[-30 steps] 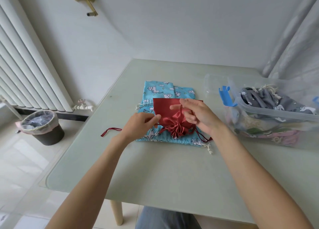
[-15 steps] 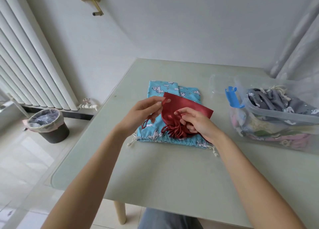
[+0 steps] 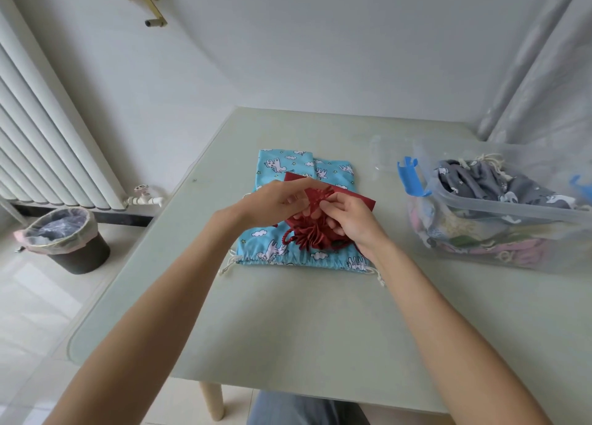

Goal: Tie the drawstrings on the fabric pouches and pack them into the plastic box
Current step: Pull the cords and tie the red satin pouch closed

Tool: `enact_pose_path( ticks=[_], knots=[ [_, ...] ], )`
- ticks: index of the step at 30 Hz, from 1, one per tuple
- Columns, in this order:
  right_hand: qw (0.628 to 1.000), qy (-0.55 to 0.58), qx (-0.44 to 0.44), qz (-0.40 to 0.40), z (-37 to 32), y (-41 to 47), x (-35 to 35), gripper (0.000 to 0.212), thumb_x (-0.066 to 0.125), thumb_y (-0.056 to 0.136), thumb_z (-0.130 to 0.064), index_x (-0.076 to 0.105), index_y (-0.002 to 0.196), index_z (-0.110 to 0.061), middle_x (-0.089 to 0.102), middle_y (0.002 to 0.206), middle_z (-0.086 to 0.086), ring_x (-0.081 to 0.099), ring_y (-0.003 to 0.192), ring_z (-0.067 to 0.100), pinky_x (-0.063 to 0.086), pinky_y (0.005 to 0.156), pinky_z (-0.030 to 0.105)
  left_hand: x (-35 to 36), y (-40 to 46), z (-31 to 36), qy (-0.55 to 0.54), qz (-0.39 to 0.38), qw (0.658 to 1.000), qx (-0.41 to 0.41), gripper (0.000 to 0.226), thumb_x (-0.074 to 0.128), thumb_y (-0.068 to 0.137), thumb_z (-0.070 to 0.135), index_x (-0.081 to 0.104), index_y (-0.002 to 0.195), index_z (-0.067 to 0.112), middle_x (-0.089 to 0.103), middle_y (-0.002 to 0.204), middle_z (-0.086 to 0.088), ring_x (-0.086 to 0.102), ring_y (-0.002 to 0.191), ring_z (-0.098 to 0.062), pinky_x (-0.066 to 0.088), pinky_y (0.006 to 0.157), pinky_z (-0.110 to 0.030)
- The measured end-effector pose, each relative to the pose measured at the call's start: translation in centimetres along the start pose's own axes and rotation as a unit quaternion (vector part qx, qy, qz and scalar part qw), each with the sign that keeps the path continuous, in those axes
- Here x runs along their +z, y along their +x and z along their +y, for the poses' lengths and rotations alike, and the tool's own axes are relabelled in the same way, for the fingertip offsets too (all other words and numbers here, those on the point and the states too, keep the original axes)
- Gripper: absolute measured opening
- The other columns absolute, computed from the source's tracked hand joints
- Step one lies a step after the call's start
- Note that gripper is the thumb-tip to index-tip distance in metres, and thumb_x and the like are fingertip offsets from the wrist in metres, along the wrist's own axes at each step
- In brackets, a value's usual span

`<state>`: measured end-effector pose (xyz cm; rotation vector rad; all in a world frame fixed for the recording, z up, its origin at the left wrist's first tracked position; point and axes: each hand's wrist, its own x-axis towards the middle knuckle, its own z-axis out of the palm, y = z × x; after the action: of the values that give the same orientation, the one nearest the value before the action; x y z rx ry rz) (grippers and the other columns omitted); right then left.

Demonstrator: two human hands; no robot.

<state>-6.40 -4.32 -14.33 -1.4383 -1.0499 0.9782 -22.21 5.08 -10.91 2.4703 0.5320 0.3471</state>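
Observation:
A dark red satin pouch [image 3: 312,237] with its mouth gathered lies on a blue cat-print pouch [image 3: 282,168] in the middle of the table. My left hand [image 3: 272,202] and my right hand [image 3: 347,214] meet above the red pouch, and both pinch its red drawstring [image 3: 320,197] between fingertips. A loop of the cord hangs out at the pouch's left side. The clear plastic box [image 3: 512,208] stands at the right, filled with several pouches, a grey printed pouch [image 3: 493,184] on top.
The box has blue latches [image 3: 408,176] and its clear lid [image 3: 394,158] lies behind it. The pale green table [image 3: 304,322] ends near my lap. A lined waste bin [image 3: 67,238] stands on the floor at left, by a white radiator [image 3: 41,142].
My left hand has come in from the left with the cord to meet my right hand. My right hand has risen off the pouch's mouth and now pinches the cord too.

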Motion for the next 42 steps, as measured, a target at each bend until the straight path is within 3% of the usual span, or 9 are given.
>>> enact_pose_path(
  ticks=[5,8,11,14,18,26,30,35,42],
  knots=[
    [0.999,-0.012,-0.013,0.049,0.2,0.0,0.9,0.011,0.051,0.095,-0.01,0.059,0.09,-0.005,0.06,0.067,0.001,0.037,0.05,0.01,0.027,0.04,0.015,0.8,-0.1,0.9,-0.04,0.059,0.997,-0.025,0.035,0.046,0.096,0.011,0.047,0.127,0.026,0.062,0.078,0.014,0.061,0.074,-0.009,0.048,0.072,-0.016],
    [0.996,-0.026,-0.008,0.085,0.4,0.1,0.9,0.014,0.051,0.095,-0.011,0.061,0.089,-0.004,0.064,0.072,0.005,0.037,0.049,0.01,0.028,0.04,0.016,1.3,-0.4,0.6,-0.107,0.1,0.986,-0.084,0.018,0.048,0.093,0.007,0.056,0.106,0.016,0.064,0.073,0.01,0.06,0.068,-0.01,0.051,0.075,-0.028],
    [0.995,-0.038,-0.006,0.096,0.4,0.1,0.6,0.014,0.052,0.094,-0.01,0.061,0.085,-0.008,0.066,0.075,0.007,0.04,0.048,0.008,0.029,0.039,0.015,0.2,-1.3,0.3,-0.154,0.024,0.978,-0.138,0.018,0.047,0.093,0.004,0.064,0.095,0.012,0.065,0.077,0.0,0.057,0.07,-0.013,0.051,0.081,-0.036],
    [0.995,-0.056,-0.006,0.086,0.3,0.1,0.7,0.013,0.052,0.093,-0.01,0.062,0.087,-0.005,0.064,0.07,0.001,0.041,0.047,0.009,0.029,0.039,0.014,-1.2,-2.4,1.0,-0.269,-0.08,0.957,-0.076,0.023,0.045,0.094,0.009,0.068,0.093,0.014,0.059,0.078,0.0,0.053,0.071,-0.01,0.047,0.075,-0.023],
    [0.995,-0.067,-0.012,0.074,0.1,-0.2,0.9,0.013,0.056,0.093,-0.016,0.063,0.082,-0.012,0.062,0.066,-0.001,0.041,0.045,0.005,0.031,0.041,0.013,-1.5,-2.3,1.8,-0.404,-0.005,0.915,-0.001,0.025,0.047,0.094,0.013,0.068,0.103,0.021,0.056,0.075,0.004,0.052,0.073,-0.011,0.046,0.074,-0.022],
    [0.997,-0.026,-0.027,0.061,-0.9,-0.6,1.1,0.016,0.052,0.095,-0.014,0.061,0.082,-0.015,0.057,0.066,0.002,0.035,0.042,0.004,0.026,0.039,0.013,-0.2,-0.7,1.2,-0.101,0.034,0.994,-0.011,0.044,0.052,0.094,0.01,0.045,0.116,0.048,0.066,0.076,0.009,0.061,0.067,-0.001,0.048,0.07,-0.014],
    [0.998,-0.026,-0.039,0.04,-1.2,-1.0,1.3,0.015,0.047,0.096,-0.009,0.059,0.087,-0.009,0.057,0.071,0.009,0.037,0.046,0.007,0.027,0.041,0.015,0.1,-0.5,1.5,-0.044,0.033,0.998,-0.026,0.044,0.052,0.094,0.013,0.046,0.13,0.037,0.067,0.079,0.008,0.065,0.067,-0.01,0.051,0.076,-0.02],
    [0.999,-0.012,-0.046,-0.014,-1.5,-1.7,1.2,0.009,0.055,0.092,-0.011,0.063,0.091,-0.008,0.055,0.054,-0.014,0.041,0.046,0.003,0.032,0.046,0.018,0.2,-0.3,1.4,0.038,0.039,0.998,-0.011,0.044,0.051,0.092,0.015,0.045,0.129,0.039,0.069,0.079,0.007,0.067,0.062,-0.007,0.052,0.075,-0.022],
    [0.996,0.022,-0.046,0.068,-1.1,-1.5,1.4,0.016,0.057,0.092,-0.015,0.063,0.087,-0.001,0.052,0.053,-0.009,0.038,0.038,0.0,0.028,0.04,0.01,0.6,-0.9,1.8,0.032,0.106,0.994,-0.008,0.029,0.061,0.088,0.027,0.042,0.109,0.025,0.07,0.075,0.007,0.062,0.057,-0.001,0.054,0.069,-0.032]
  ],
)
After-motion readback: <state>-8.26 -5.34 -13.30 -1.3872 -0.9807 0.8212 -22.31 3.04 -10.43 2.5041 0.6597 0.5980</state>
